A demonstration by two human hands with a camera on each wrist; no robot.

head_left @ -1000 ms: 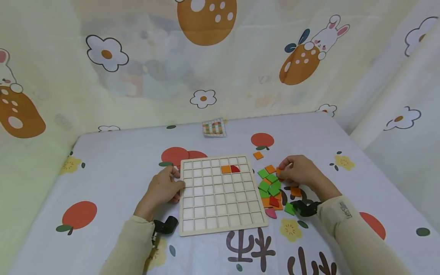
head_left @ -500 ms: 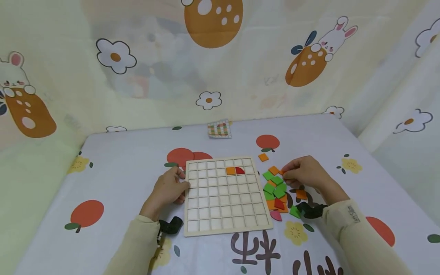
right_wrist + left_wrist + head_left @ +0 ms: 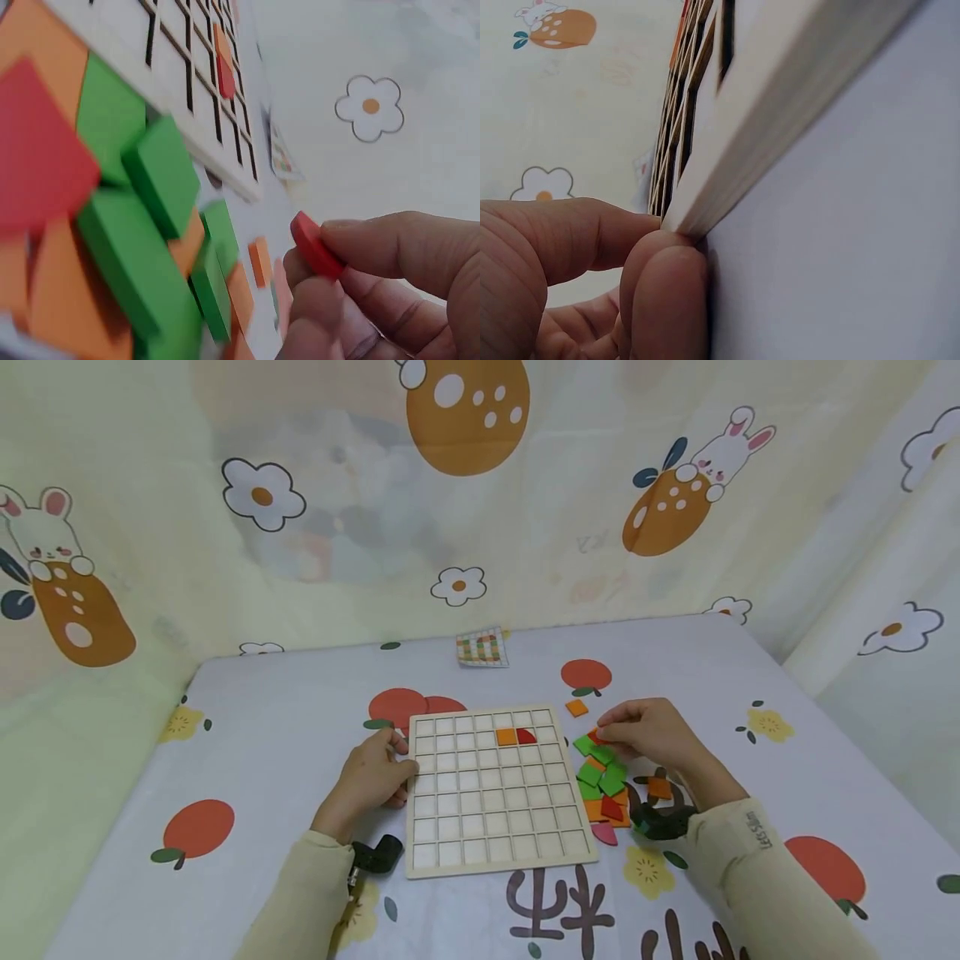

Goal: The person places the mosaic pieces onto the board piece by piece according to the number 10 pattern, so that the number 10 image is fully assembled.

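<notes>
Behind the board [image 3: 502,866], a thin printed backdrop [image 3: 525,543] is hanging in soft folds, and a cloth-covered worktop [image 3: 285,735] is spreading out on all sides of it. The board, pale, square, wood-looking and ridged into a grid, is lying flat. At its left edge, the left hand [image 3: 375,770] is clamping the rim between thumb and fingers, probably steadying it. Right of the board, the right hand [image 3: 651,733] is hovering over a heap [image 3: 612,777] of smooth, flat tiles, mostly green and orange, likely sitting there for easy reach. Beyond the board's far edge, a checked card [image 3: 482,648] is lying, perhaps placed to be in sight without crowding the grid. Near the board's far right corner, an orange square [image 3: 507,737] and a red quarter-round [image 3: 527,737] are filling neighbouring cells. Right of the board, the right fingers are pinching a small red piece [image 3: 316,246], apparently leaving its end free.
</notes>
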